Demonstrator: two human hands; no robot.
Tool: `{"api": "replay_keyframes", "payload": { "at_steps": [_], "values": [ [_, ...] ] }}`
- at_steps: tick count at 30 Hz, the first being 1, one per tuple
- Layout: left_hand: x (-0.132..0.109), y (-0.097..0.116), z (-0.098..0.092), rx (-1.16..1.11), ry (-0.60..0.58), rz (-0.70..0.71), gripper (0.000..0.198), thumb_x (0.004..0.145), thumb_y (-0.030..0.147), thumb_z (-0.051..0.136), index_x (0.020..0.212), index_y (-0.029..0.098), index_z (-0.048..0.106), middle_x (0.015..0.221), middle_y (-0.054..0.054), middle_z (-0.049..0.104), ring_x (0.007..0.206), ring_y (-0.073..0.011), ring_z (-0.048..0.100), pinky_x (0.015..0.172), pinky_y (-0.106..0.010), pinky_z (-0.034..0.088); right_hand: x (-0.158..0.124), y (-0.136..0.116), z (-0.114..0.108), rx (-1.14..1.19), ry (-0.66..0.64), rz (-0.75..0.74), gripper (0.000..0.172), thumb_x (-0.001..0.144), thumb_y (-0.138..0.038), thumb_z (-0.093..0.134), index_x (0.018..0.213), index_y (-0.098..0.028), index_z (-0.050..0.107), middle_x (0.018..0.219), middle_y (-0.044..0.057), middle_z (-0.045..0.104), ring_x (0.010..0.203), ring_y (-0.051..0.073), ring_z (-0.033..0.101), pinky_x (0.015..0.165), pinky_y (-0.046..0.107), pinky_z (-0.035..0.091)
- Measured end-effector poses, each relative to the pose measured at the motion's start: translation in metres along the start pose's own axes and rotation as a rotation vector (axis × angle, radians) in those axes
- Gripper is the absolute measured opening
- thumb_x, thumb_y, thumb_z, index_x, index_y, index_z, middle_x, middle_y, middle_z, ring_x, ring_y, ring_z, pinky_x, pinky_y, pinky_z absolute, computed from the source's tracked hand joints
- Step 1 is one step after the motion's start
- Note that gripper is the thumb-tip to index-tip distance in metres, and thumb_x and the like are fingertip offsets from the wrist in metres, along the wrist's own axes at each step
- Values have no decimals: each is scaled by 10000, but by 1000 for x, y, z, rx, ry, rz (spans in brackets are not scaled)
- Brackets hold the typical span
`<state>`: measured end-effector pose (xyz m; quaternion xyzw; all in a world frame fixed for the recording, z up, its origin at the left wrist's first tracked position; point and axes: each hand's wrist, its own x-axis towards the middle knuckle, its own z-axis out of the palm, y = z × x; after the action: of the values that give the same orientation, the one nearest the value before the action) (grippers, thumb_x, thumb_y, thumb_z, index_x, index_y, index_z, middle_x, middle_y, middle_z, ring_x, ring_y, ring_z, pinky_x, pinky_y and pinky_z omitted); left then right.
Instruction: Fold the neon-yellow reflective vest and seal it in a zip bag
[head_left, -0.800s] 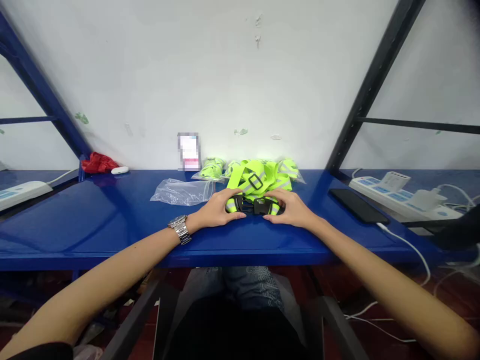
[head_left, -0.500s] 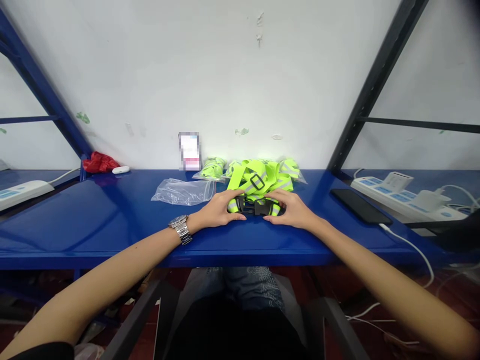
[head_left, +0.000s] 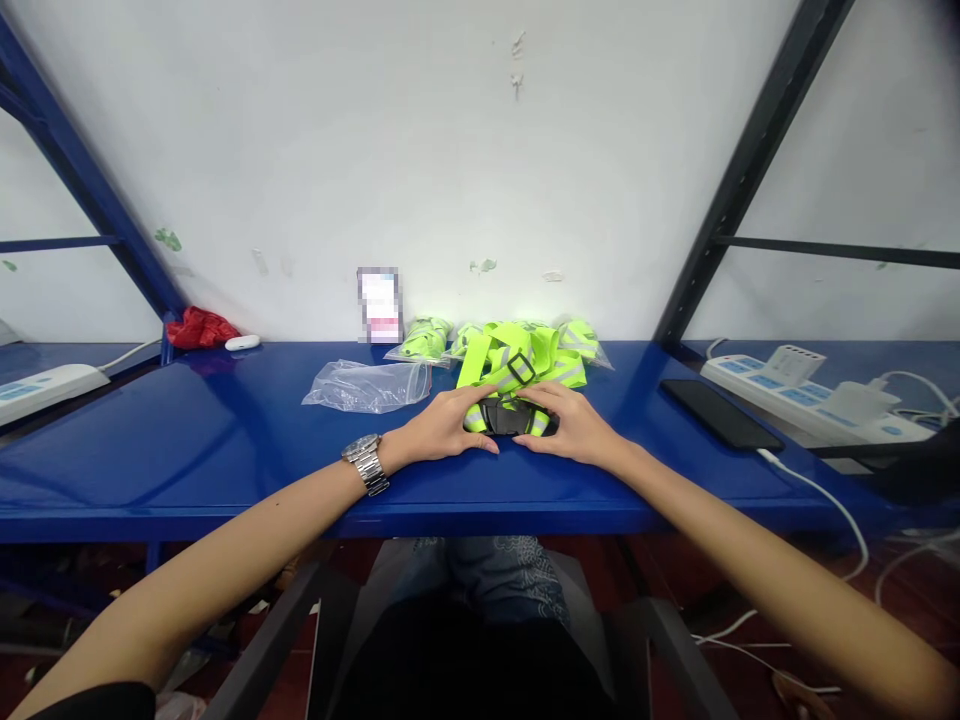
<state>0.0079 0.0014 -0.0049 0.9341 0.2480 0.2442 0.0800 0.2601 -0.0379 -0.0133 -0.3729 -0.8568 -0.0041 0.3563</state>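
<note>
A neon yellow strap harness with grey reflective bands (head_left: pixel 517 360) lies bunched on the blue shelf (head_left: pixel 225 440). Its black plastic buckle (head_left: pixel 510 417) sits at the near side of the pile. My left hand (head_left: pixel 442 430), with a metal watch on the wrist, grips the buckle's left end. My right hand (head_left: pixel 570 428) grips its right end, fingers curled over the top. Both hands rest on the shelf and press toward each other around the buckle.
An empty clear plastic bag (head_left: pixel 367 385) lies left of the pile, bagged yellow straps (head_left: pixel 424 338) behind it. A black phone (head_left: pixel 716 412) with a white cable lies right. Power strips (head_left: pixel 810 385) (head_left: pixel 41 385), a red cloth (head_left: pixel 199 328) and a white object (head_left: pixel 241 342) sit at the sides.
Both hands have drawn closer together, and the two buckle halves now meet between them. The strap pile shifted slightly with them.
</note>
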Motion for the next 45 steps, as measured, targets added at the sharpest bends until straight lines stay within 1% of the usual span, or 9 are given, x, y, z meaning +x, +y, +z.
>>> {"api": "replay_keyframes", "payload": {
  "at_steps": [5,9,12,15,20,26,38,41,45],
  "values": [
    [-2,6,-4,185,265,32,639,857,534,629,1325,134,460,1307,-199,532,1221,-306,522,980,-450,469,-1,1,-11,-13,101,110,481,714,-431,739,1124,-184,685,1054,105,696,819,231,647,719,359,538],
    [-6,23,0,144,331,-117,430,919,553,501,790,153,591,745,-76,603,751,-213,598,739,-355,479,0,2,-17,69,249,243,440,716,-452,722,1046,-160,721,862,67,689,563,133,495,548,292,432],
    [0,40,7,-295,100,-323,579,958,618,337,708,164,595,605,-41,583,597,-162,560,659,-307,446,2,3,-16,212,272,372,469,704,-488,728,1026,-148,734,654,9,581,525,118,426,518,275,370],
    [14,52,12,-987,15,-596,713,907,737,272,962,127,636,838,-127,694,750,-213,651,713,-332,495,2,5,-13,360,227,440,547,697,-519,735,1084,-133,721,575,-29,478,523,116,396,514,266,334],
    [30,62,11,-1651,263,-815,585,947,616,347,1104,110,594,1022,-176,682,878,-251,680,790,-379,535,1,5,-11,393,166,428,604,692,-540,746,1138,-136,703,549,-56,405,523,101,324,505,252,253],
    [34,66,4,-1611,687,-871,159,906,277,574,926,132,637,790,-38,666,692,-145,627,675,-273,501,2,-2,-12,371,61,378,604,713,-537,729,1134,-105,706,543,-70,348,505,91,309,510,251,244],
    [29,50,11,-1478,654,-827,238,743,137,717,970,90,662,982,-108,724,805,-170,682,736,-280,542,0,-6,-10,31,-136,104,547,765,-443,694,1234,-162,675,1059,104,626,892,223,612,798,347,483],
    [24,44,17,-1242,691,-797,277,707,170,749,941,119,610,963,-99,712,815,-186,677,757,-309,540,-1,-7,-10,-56,-221,120,553,778,-458,683,1261,-189,662,1091,101,613,891,229,622,788,357,499],
    [15,38,16,-440,567,-735,308,748,339,739,894,180,519,888,-63,655,844,-239,631,757,-370,509,0,-9,-10,-135,-278,120,560,800,-475,663,1289,-202,645,1109,110,606,920,246,622,786,367,511]
  ]
}}
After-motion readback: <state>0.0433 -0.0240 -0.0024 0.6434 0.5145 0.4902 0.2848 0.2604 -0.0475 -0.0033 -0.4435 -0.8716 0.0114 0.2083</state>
